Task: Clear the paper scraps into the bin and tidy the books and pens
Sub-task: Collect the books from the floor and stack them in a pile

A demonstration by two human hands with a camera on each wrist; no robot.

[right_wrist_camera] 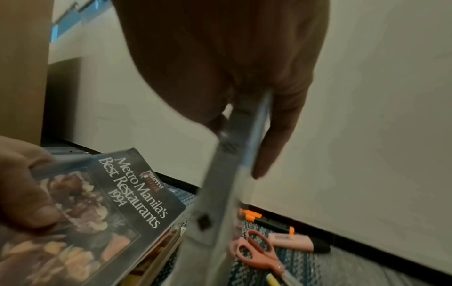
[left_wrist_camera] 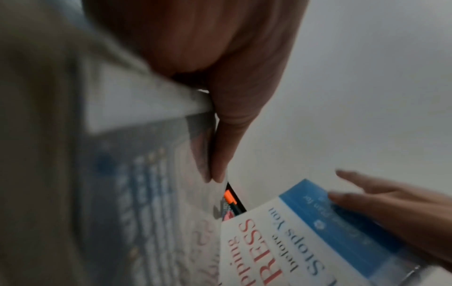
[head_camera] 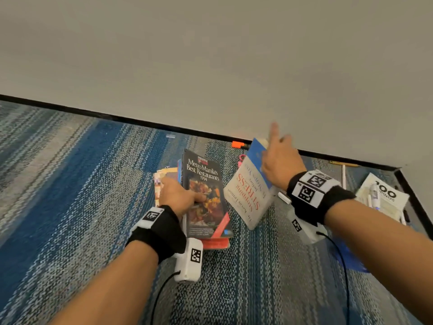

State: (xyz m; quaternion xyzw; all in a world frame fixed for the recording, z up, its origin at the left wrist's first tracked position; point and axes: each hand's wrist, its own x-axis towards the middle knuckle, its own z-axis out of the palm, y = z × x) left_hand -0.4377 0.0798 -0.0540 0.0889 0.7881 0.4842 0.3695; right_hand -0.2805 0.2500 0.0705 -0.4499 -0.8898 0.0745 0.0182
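the left hand (head_camera: 178, 195) clamps the restaurant guide (head_camera: 206, 195) atop the book stack (head_camera: 164, 181) on the carpet (head_camera: 70, 172) near the wall. the right hand (head_camera: 278, 158) grips the tilted stress book (head_camera: 246, 191); best laid flat on the stack, edges squared. no bin shows.

The dark book (head_camera: 206, 195) on top of the stack reads "Metro Manila's Best Restaurants 1994" in pale letters on its cover, under a small red and white badge too small to read. The white and blue book (head_camera: 248, 193) beside it shows "Stopping STRESS before It Stops You", with STRESS in red; the author line beneath is blurred. A pale booklet (head_camera: 384, 195) near the corner of the carpet bears a large black "100".
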